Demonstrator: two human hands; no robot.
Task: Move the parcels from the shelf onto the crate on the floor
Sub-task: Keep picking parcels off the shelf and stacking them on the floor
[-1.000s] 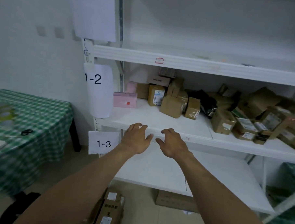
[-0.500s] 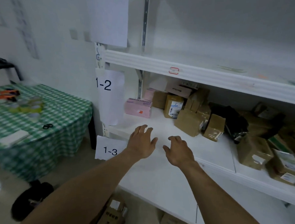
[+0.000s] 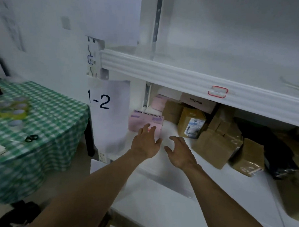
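A pink box point(image 3: 145, 120) printed "Contact lenses" lies at the left end of the white shelf point(image 3: 211, 169). My left hand point(image 3: 146, 142) reaches over the shelf with straight fingers, its tips in front of the pink box; whether they touch it is unclear. My right hand point(image 3: 181, 152) hovers beside it, fingers spread and loosely bent, holding nothing. Several brown cardboard parcels point(image 3: 215, 147) and a labelled one point(image 3: 191, 123) stand further right on the shelf. The crate is out of sight.
A paper sign "1-2" point(image 3: 107, 111) hangs on the shelf post. The shelf board above point(image 3: 198, 81) overhangs the parcels. A table with a green checked cloth point(image 3: 42, 125) stands at the left. A black bag point(image 3: 277, 153) lies among the parcels at the right.
Both hands have moved forward and left over the shelf, toward the pink box. The view has come closer to the shelf and turned left.
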